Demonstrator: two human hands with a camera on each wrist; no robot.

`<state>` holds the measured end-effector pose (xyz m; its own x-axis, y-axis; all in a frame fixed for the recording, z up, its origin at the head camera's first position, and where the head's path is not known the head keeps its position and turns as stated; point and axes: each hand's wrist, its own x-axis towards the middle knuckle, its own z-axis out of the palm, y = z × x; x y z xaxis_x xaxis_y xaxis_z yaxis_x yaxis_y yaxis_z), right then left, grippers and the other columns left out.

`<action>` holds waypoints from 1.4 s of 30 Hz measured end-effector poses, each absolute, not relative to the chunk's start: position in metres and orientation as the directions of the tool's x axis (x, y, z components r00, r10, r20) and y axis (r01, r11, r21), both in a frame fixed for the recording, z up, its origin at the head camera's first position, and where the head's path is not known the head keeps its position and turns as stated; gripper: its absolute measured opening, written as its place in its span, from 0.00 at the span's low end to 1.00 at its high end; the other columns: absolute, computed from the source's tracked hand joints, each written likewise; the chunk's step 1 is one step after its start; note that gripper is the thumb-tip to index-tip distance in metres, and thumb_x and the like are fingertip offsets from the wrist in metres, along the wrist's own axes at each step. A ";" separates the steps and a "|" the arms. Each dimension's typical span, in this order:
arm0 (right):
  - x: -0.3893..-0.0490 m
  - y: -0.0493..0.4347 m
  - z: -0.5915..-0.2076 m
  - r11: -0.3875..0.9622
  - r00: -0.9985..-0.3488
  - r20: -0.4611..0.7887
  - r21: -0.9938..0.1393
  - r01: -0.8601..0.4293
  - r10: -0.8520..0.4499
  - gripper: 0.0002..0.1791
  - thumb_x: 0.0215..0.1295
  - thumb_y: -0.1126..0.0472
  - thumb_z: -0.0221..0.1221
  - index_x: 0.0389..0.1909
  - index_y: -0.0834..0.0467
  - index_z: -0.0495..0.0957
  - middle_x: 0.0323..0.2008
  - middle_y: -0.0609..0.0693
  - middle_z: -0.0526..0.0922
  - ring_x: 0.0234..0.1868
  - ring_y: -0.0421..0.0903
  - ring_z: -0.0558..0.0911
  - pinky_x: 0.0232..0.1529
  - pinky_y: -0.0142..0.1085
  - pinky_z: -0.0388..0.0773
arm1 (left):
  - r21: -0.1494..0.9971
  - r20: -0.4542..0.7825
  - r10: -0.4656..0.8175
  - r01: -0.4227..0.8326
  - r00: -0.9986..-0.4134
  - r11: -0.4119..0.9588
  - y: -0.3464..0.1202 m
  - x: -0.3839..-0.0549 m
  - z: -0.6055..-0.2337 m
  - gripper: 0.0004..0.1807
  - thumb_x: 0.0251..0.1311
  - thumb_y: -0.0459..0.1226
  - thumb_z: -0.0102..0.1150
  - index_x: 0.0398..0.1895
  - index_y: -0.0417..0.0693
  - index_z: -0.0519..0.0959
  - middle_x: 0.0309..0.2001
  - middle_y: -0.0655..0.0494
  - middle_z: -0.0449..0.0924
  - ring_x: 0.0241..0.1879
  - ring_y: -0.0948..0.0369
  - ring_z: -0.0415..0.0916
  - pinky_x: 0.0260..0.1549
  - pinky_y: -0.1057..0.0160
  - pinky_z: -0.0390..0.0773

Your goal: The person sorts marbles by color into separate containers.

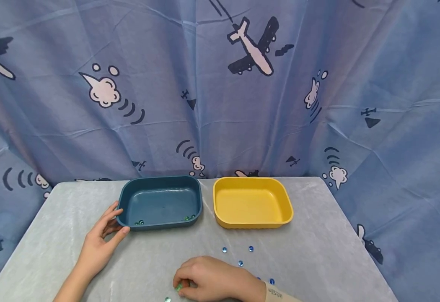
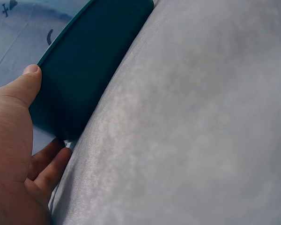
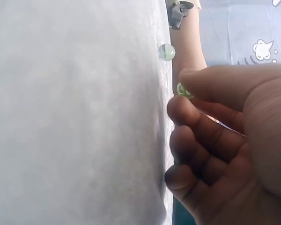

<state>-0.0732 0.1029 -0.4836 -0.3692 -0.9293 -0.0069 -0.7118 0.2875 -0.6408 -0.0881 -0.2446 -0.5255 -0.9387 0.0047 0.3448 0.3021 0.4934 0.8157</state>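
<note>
My right hand (image 1: 208,279) pinches a green glass marble (image 3: 183,91) between thumb and fingertips, low over the cloth-covered table. Another green marble (image 1: 168,299) lies close by on the cloth, near the table's front. My left hand (image 1: 98,245) holds the near left corner of a teal tray (image 1: 159,227), its thumb at the front rim and its fingers along the left side. Inside that tray, several green marbles (image 1: 187,218) sit along the near wall, in both corners. In the left wrist view, the thumb presses on the tray's rim while other fingers curl low beside its end.
A yellow tray (image 1: 254,225) stands to the right of the teal one, with a narrow gap between. Several blue marbles (image 1: 240,263) are scattered on the table in front of it, some right beside my right wrist. A patterned blue curtain (image 1: 159,84) hangs behind the table.
</note>
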 end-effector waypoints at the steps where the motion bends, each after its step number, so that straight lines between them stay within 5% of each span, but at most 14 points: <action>1: -0.073 0.103 -0.483 0.287 -0.370 -0.007 -0.644 -0.709 -0.929 0.07 0.82 0.57 0.64 0.52 0.50 0.88 0.36 0.32 0.80 0.36 0.21 0.73 0.41 0.13 0.73 | 0.817 0.347 0.004 0.304 -0.938 0.491 -0.245 -0.088 -0.526 0.33 0.72 0.30 0.71 0.79 0.48 0.74 0.85 0.47 0.61 0.63 0.76 0.74 0.54 0.80 0.79; 29: -0.092 0.095 -0.448 0.213 -0.477 0.167 -0.736 -0.643 -0.863 0.09 0.82 0.59 0.64 0.55 0.56 0.86 0.39 0.38 0.82 0.37 0.25 0.73 0.38 0.22 0.82 | 0.819 0.343 0.002 0.300 -0.939 0.490 -0.244 -0.088 -0.526 0.33 0.73 0.32 0.71 0.79 0.49 0.74 0.85 0.52 0.60 0.62 0.78 0.73 0.54 0.80 0.79; 42: -0.113 0.090 -0.434 0.208 -0.575 0.244 -0.767 -0.607 -0.781 0.08 0.79 0.63 0.67 0.54 0.55 0.87 0.39 0.41 0.84 0.40 0.31 0.78 0.42 0.25 0.84 | 0.815 0.352 0.008 0.310 -0.936 0.490 -0.244 -0.088 -0.525 0.33 0.73 0.32 0.72 0.78 0.47 0.74 0.85 0.50 0.61 0.62 0.76 0.75 0.54 0.80 0.79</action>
<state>-0.1129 0.0901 -0.4343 -0.5753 -0.7808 0.2436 -0.6068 0.2078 -0.7672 -0.0882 -0.2438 -0.5248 -0.9361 0.0075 0.3516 0.3099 0.4903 0.8146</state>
